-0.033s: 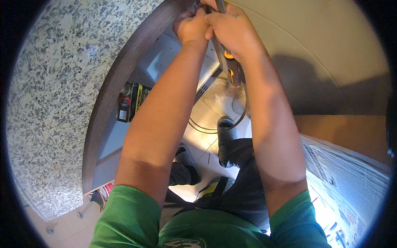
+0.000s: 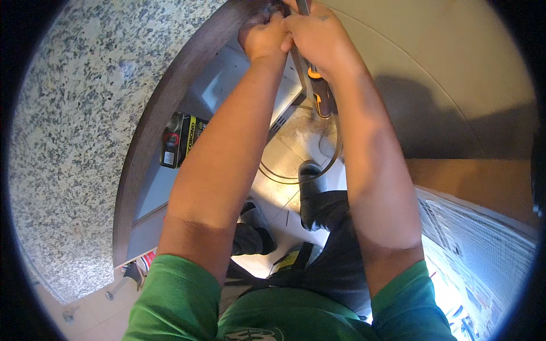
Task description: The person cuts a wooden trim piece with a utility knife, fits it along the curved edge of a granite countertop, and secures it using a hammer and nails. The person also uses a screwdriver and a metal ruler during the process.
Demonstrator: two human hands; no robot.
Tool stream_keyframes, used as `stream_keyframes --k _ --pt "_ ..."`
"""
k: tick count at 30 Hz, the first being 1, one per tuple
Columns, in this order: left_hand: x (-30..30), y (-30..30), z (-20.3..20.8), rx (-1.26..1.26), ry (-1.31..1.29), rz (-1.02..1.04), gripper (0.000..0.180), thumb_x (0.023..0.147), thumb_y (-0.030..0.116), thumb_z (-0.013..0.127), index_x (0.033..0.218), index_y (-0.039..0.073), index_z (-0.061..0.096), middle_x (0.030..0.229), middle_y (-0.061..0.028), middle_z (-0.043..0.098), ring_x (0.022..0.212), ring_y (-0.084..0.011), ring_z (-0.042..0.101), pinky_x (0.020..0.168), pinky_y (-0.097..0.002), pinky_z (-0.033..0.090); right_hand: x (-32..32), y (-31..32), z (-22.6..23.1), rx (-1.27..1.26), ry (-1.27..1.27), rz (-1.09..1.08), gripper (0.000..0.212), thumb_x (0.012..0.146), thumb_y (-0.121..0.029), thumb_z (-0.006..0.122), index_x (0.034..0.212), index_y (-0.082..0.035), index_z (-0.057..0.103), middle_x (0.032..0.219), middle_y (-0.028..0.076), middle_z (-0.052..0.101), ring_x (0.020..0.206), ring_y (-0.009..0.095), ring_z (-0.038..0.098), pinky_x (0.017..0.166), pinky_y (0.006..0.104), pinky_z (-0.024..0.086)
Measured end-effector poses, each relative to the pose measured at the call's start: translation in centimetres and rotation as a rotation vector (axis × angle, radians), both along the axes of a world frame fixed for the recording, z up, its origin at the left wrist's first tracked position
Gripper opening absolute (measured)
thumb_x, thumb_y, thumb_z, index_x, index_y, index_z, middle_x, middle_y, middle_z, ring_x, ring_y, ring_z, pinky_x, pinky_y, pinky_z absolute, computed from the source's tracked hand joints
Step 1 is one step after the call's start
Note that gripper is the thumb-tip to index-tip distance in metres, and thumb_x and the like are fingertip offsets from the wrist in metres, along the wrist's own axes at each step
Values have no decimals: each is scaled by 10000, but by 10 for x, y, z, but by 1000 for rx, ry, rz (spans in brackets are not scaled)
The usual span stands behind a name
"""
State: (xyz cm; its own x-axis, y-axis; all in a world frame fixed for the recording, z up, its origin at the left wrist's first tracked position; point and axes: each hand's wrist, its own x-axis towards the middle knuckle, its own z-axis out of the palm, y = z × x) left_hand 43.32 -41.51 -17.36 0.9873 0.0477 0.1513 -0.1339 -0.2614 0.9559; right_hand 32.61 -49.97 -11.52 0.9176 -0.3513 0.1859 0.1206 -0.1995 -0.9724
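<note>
Both my hands are together at the top of the view, at the far end of the dark wooden edge (image 2: pixel 149 116). My left hand (image 2: pixel 263 38) is closed against that edge; what its fingers pinch is hidden. Beside it, touching, my right hand (image 2: pixel 319 41) is closed around a thin dark strip (image 2: pixel 303 7) that sticks out above the knuckles. Below the right hand hangs a tool with a black and orange handle (image 2: pixel 322 99); its upper end is hidden behind the hand. A narrow dark band (image 2: pixel 335 156) loops down near the floor.
A speckled stone countertop (image 2: pixel 74 131) lies left of the wooden edge. On a shelf beneath stands a black and yellow can (image 2: pixel 182 139). A beige curved panel (image 2: pixel 455 68) rises at right, with newspaper sheets (image 2: pixel 478 238) below it. My shoes (image 2: pixel 311 176) rest on the tiled floor.
My right hand has shifted very slightly at the wooden edge. Everything else looks the same.
</note>
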Motion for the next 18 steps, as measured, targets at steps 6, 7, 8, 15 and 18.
stream_keyframes --k 6,7,8,15,18 --pt "0 5 1 49 -15 -39 437 837 416 780 935 -11 768 856 -151 756 761 -206 696 734 -354 551 16 -19 17 309 68 340 440 937 -81 465 1338 25 612 995 134 700 902 229 635 858 372 507" --pt "-6 6 8 102 -16 -24 441 824 431 800 944 7 780 879 -135 762 751 -181 677 717 -347 548 33 0 -1 151 17 27 422 935 -79 463 1308 43 620 988 132 700 909 239 636 864 376 507" --pt "3 11 1 112 -76 -13 443 826 442 801 932 13 782 879 -133 763 751 -178 678 717 -347 548 41 9 -8 159 -52 64 400 932 -80 469 1279 41 626 988 132 696 915 245 633 871 378 503" --pt "-2 11 7 108 -93 -38 354 865 371 793 933 24 783 900 -96 774 816 -172 712 732 -344 551 32 16 12 150 -25 37 294 905 -82 499 1133 30 648 959 149 687 895 263 619 858 387 500" --pt "8 14 -3 88 -184 -73 299 874 305 790 971 23 777 947 -89 776 864 -173 717 762 -337 550 16 19 25 131 -21 77 283 894 -95 517 1113 24 652 933 148 682 874 257 616 838 385 502"
